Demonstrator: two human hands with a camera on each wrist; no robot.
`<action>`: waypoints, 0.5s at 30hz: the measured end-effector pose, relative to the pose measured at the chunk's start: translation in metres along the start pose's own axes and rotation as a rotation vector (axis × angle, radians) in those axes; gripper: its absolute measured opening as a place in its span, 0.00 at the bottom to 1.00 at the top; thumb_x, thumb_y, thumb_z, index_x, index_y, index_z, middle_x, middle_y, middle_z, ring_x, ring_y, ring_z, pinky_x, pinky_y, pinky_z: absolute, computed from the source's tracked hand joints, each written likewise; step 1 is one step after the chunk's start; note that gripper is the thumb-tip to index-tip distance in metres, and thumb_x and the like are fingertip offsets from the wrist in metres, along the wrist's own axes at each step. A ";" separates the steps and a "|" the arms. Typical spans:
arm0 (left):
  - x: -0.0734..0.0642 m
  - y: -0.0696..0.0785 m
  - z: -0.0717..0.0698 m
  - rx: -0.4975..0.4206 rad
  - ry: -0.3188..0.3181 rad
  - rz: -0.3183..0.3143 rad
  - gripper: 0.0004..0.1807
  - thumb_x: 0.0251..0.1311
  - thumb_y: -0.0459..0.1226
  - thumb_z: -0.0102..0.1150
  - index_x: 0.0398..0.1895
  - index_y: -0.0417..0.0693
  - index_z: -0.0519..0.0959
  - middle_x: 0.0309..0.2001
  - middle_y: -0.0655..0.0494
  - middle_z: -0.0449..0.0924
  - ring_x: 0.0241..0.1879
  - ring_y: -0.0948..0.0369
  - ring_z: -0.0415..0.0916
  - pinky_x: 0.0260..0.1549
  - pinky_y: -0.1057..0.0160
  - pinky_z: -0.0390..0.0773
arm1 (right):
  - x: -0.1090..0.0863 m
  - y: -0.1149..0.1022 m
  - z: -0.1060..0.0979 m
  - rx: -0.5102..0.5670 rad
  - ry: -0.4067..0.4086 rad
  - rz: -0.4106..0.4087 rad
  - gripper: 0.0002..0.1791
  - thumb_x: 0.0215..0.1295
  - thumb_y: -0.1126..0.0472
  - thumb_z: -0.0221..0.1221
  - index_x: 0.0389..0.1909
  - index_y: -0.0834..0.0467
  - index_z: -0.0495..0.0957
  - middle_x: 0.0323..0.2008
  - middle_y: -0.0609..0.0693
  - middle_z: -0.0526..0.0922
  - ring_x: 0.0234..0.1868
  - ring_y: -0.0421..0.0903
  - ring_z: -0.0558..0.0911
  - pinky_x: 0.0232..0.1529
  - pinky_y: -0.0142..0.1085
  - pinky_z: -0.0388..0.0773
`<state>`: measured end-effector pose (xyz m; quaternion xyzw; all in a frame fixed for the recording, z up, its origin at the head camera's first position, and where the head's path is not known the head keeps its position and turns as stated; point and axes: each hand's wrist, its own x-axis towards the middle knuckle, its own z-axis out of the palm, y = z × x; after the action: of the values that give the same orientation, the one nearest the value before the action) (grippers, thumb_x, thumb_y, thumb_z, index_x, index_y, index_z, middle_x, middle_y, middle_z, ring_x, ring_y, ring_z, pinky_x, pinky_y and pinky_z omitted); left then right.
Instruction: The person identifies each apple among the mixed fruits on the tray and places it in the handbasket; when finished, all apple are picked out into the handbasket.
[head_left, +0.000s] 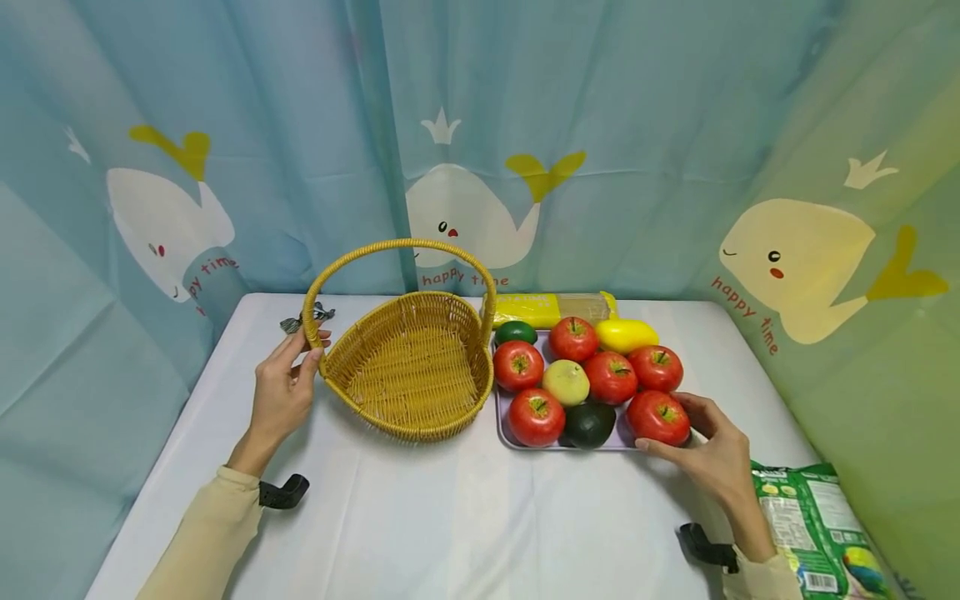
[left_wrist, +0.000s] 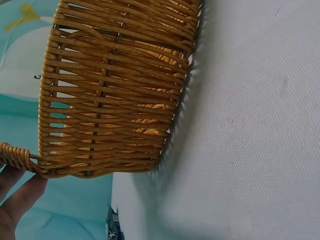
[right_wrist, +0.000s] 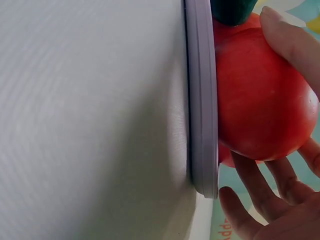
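My left hand point(head_left: 281, 396) grips the golden wicker basket point(head_left: 412, 371) where its tall arched handle point(head_left: 397, 244) meets the left end of the rim. The basket stands with no contents. In the left wrist view its woven side point(left_wrist: 115, 90) fills the upper left, and fingers point(left_wrist: 27, 197) pinch the handle base. My right hand point(head_left: 712, 454) holds a red apple point(head_left: 658, 418) at the near right corner of a lilac tray point(head_left: 517, 444). Seen from the right wrist, thumb and fingers surround the apple point(right_wrist: 265, 100), just above the tray's edge point(right_wrist: 202, 100).
More red apples point(head_left: 536, 417), a pale yellow round fruit point(head_left: 566, 382), an avocado point(head_left: 589, 425), a green fruit point(head_left: 515, 332) and a yellow lemon point(head_left: 627, 336) crowd the tray. Behind lies a yellow noodle packet point(head_left: 528, 310). A green bag point(head_left: 813, 525) lies right; a dark striped wrapper point(head_left: 322, 313) lies left.
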<state>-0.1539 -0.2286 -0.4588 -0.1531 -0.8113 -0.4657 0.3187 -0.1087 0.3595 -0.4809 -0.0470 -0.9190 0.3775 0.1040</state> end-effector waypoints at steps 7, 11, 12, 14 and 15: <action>0.003 -0.001 0.001 0.020 -0.004 0.002 0.18 0.74 0.22 0.55 0.64 0.31 0.80 0.53 0.38 0.86 0.50 0.49 0.85 0.42 0.84 0.81 | -0.002 0.001 -0.008 0.061 0.046 -0.002 0.47 0.49 0.54 0.85 0.70 0.57 0.75 0.56 0.42 0.81 0.51 0.22 0.74 0.51 0.09 0.69; 0.004 -0.003 -0.001 0.008 -0.010 -0.002 0.19 0.74 0.22 0.55 0.65 0.31 0.79 0.54 0.37 0.86 0.51 0.52 0.86 0.43 0.83 0.82 | -0.003 0.002 -0.012 0.097 0.043 -0.003 0.46 0.49 0.57 0.84 0.70 0.58 0.75 0.53 0.28 0.77 0.51 0.24 0.76 0.50 0.09 0.71; 0.004 -0.003 -0.001 0.006 -0.010 -0.004 0.19 0.74 0.23 0.55 0.65 0.31 0.79 0.54 0.37 0.86 0.51 0.53 0.86 0.44 0.83 0.81 | -0.003 0.002 -0.012 0.101 0.036 -0.005 0.46 0.50 0.57 0.84 0.71 0.58 0.74 0.53 0.27 0.76 0.51 0.24 0.76 0.50 0.09 0.71; 0.004 -0.003 -0.003 0.000 -0.004 -0.014 0.19 0.74 0.23 0.55 0.65 0.32 0.79 0.53 0.37 0.86 0.51 0.58 0.85 0.43 0.83 0.81 | -0.004 0.001 -0.013 0.117 0.021 -0.006 0.46 0.51 0.58 0.84 0.71 0.58 0.74 0.54 0.28 0.76 0.52 0.25 0.76 0.50 0.10 0.73; 0.004 -0.004 -0.004 -0.002 0.001 -0.019 0.18 0.74 0.23 0.55 0.64 0.32 0.80 0.53 0.37 0.87 0.51 0.61 0.85 0.43 0.84 0.81 | -0.004 0.001 -0.013 0.123 0.012 -0.006 0.46 0.51 0.58 0.83 0.71 0.58 0.74 0.54 0.28 0.76 0.52 0.26 0.76 0.50 0.11 0.73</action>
<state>-0.1570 -0.2339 -0.4574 -0.1454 -0.8121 -0.4695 0.3144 -0.1015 0.3684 -0.4733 -0.0398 -0.8936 0.4325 0.1133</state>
